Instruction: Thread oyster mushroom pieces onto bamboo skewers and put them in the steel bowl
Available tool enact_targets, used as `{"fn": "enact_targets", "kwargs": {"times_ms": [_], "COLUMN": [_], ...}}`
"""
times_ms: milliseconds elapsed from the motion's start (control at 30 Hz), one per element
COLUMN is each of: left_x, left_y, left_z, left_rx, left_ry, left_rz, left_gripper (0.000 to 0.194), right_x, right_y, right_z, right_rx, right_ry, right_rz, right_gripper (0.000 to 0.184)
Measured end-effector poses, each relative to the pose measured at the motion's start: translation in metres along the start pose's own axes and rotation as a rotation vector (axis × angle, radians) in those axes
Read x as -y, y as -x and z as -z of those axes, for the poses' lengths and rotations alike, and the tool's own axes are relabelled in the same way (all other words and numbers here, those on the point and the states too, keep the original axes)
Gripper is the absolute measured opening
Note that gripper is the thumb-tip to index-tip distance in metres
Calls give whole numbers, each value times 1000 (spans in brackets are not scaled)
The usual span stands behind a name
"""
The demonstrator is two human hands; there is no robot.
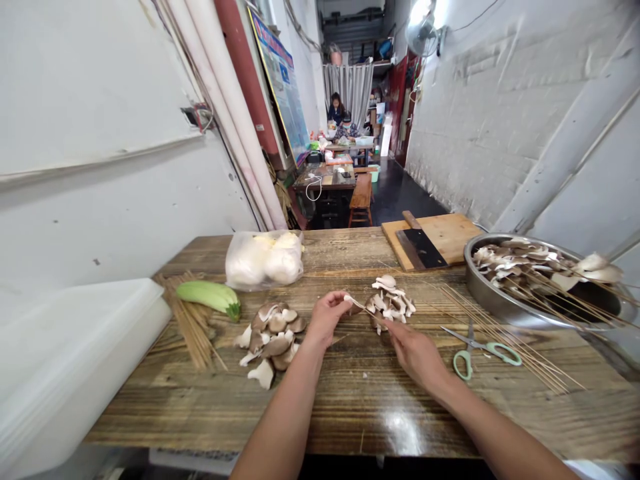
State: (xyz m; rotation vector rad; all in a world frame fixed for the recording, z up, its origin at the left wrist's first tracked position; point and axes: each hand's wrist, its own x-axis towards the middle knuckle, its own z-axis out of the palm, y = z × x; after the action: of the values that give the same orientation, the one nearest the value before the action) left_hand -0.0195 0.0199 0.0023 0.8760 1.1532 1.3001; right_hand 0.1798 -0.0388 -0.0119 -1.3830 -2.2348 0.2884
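Observation:
My left hand (329, 317) pinches a small oyster mushroom (355, 309) by its pale stem. From there a thin wooden skewer (367, 309) slants down to my right hand (414, 350), whose fingers are closed around it. Whether the tip has pierced the mushroom is too small to make out. Just beyond my right hand lies a pile of oyster mushrooms (393, 300). Another oyster mushroom pile (273, 337) sits left of my left forearm. Scissors with pale green handles (471, 347) lie spread to the right of my right hand.
Loose skewers (505, 333) lie near a metal basin (493, 293) holding skewered mushrooms. A cleaver (425, 247) rests on a cutting board (453, 233). Leftward are a green gourd (207, 295), a skewer bundle (193, 327), a plastic bag (263, 260) and a white container (100, 360). People sit far back.

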Motion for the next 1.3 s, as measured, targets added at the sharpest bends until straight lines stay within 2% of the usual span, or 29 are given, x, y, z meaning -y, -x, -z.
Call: {"fn": "enact_targets", "kwargs": {"times_ms": [67, 133, 300, 533, 667, 1033, 1300], "left_x": [0, 1, 5, 4, 2, 5, 1], "left_y": [-2, -4, -8, -2, -2, -4, -3], "left_z": [1, 3, 1, -4, -5, -6, -9], "left_rx": [-97, -144, -68, -9, -45, -34, -69], "left_ry": [2, 105, 418, 522, 619, 774, 741], "left_rz": [-14, 19, 171, 393, 472, 503, 462], "left_gripper": [22, 21, 20, 13, 9, 4, 6], "right_x": [-1, 1, 8, 11, 7, 3, 5], "right_y": [0, 0, 1, 1, 1, 0, 0], "right_z": [1, 3, 3, 3, 1, -1, 2], "right_rx": [-13, -27, 27, 35, 29, 8, -6], "right_ry": [14, 18, -6, -12, -27, -40, -43], "right_rz": [-3, -2, 32, -19, -27, -10, -19], "right_gripper": [42, 42, 48, 46, 47, 46, 45]}}
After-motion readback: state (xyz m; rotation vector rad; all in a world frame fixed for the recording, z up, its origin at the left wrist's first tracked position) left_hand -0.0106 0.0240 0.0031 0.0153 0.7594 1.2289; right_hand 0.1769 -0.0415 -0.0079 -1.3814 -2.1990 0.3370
